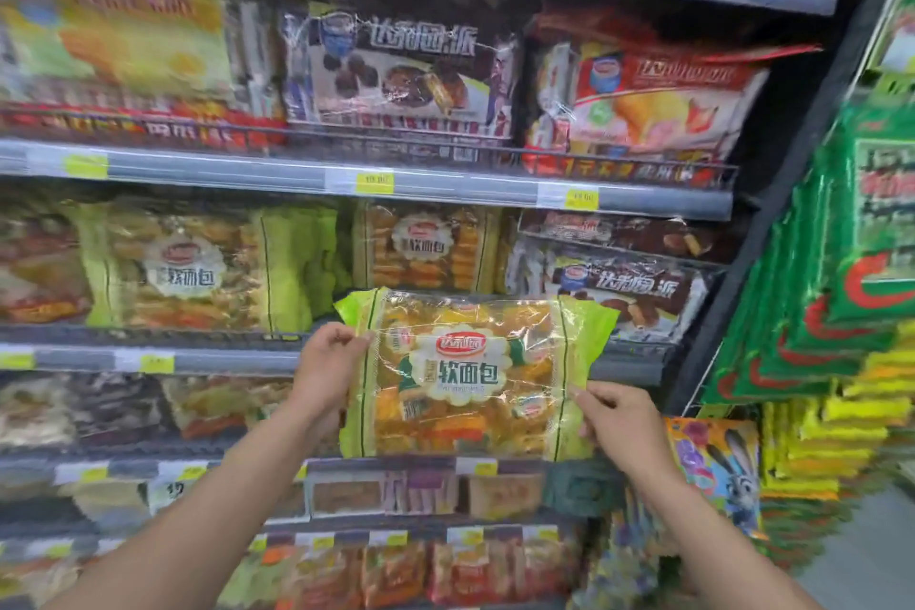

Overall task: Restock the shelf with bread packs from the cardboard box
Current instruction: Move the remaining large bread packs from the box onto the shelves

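I hold a bread pack (pixel 470 376) with clear film, green ends and a red logo upright in front of the shelf (pixel 237 359). My left hand (pixel 329 369) grips its left edge near the top. My right hand (pixel 621 416) pinches its right edge lower down. On the shelf behind stand two matching bread packs (pixel 198 268), one at the left and one (pixel 426 245) directly above the held pack. The cardboard box is out of view.
Brown chocolate-pie packs (pixel 624 287) fill the shelf's right end. Upper shelves carry more snack bags (pixel 401 69). Lower shelves hold small packs (pixel 386 490). A hanging rack of green and yellow packets (pixel 841 292) stands at the right, beside a dark shelf post (pixel 772 193).
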